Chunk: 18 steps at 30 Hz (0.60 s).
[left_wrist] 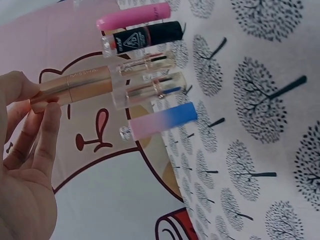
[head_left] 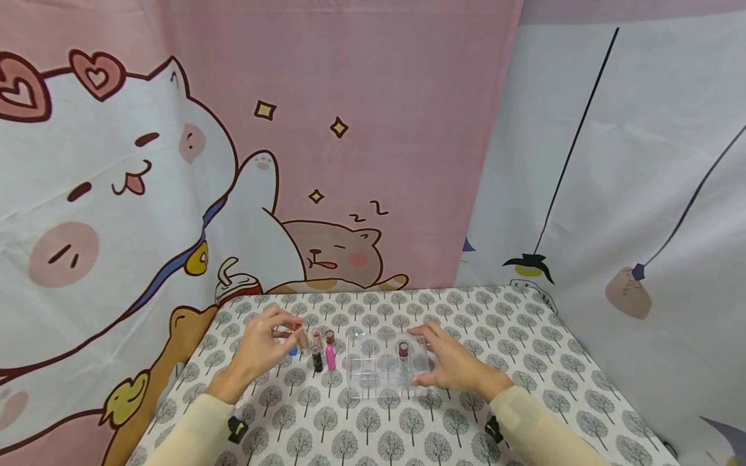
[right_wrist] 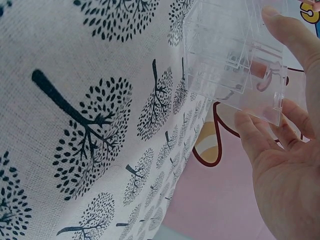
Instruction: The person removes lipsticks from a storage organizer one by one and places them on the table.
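My left hand (head_left: pixel 262 343) pinches a gold lipstick tube (left_wrist: pixel 80 87) between thumb and fingertips, above the table at the left of the other lipsticks. Just beyond the gold tube stand two clear-cased lipsticks (left_wrist: pixel 150 90), a black one (left_wrist: pixel 150 39), a bright pink one (left_wrist: pixel 135 16) and a pink-and-blue one (left_wrist: pixel 165 121). My right hand (head_left: pixel 457 362) holds the right end of a clear plastic organizer (head_left: pixel 373 382), thumb at the near side and fingers at the far side. A lipstick with a dark red top (head_left: pixel 403 350) stands inside a right-hand compartment of it.
A tree-print cloth (head_left: pixel 379 440) covers the table. Cartoon-printed curtains (head_left: pixel 396 162) hang along the table's back and sides. The loose lipsticks stand in a tight group just left of the organizer.
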Tool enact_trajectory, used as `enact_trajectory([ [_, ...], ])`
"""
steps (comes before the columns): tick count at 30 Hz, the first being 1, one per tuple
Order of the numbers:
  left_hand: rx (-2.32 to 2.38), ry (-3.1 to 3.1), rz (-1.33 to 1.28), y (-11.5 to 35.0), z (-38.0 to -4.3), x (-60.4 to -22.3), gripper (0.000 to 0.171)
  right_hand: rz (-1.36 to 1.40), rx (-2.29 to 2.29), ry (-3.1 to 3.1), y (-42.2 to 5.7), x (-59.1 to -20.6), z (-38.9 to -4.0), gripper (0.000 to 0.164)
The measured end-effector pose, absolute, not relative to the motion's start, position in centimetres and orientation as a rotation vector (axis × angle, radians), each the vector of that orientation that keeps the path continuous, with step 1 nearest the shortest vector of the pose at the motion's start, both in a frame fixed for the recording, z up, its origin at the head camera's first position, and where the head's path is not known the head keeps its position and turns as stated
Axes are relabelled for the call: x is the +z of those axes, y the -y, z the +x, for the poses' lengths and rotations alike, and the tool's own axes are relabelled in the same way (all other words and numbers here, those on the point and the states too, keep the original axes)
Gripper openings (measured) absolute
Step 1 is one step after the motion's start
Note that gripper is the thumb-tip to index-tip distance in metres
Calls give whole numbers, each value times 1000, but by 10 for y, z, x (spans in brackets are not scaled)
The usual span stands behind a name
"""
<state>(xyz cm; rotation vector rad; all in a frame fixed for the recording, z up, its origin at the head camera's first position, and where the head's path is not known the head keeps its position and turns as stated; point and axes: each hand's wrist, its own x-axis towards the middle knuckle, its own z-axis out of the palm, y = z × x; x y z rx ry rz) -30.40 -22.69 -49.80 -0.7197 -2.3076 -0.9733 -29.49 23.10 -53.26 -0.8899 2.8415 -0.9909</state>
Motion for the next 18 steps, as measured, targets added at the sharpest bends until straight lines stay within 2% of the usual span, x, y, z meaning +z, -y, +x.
enact_trajectory([
  [18,-984,2442,-747,243,-311,-524,25,-864,-983,-2844,-230,-534,-296,107],
])
